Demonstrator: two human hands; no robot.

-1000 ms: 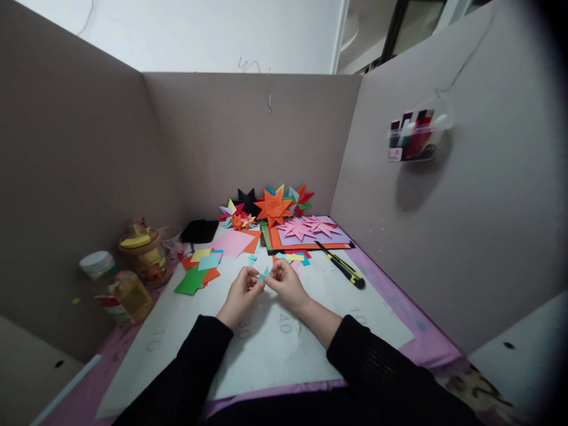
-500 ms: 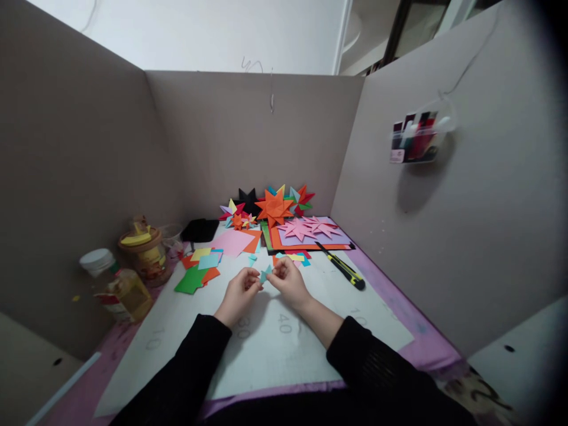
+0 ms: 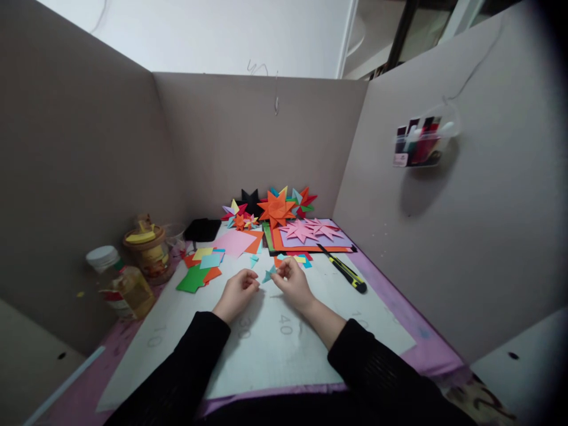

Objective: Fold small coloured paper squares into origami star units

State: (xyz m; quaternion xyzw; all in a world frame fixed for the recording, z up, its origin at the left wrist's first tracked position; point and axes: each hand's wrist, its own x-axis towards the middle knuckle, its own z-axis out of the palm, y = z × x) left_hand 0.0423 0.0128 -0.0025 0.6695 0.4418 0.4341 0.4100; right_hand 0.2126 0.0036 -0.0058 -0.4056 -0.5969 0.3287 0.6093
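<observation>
A small blue folded paper (image 3: 268, 274) is pinched by the right hand (image 3: 293, 283). It points toward the left hand (image 3: 237, 291), curled just beside it, holding nothing.

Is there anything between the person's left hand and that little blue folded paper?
Nothing visible. The small blue folded paper is pinched in the right hand, just above the white cutting mat. The left hand sits right beside it, with only a narrow open gap between them.
</observation>
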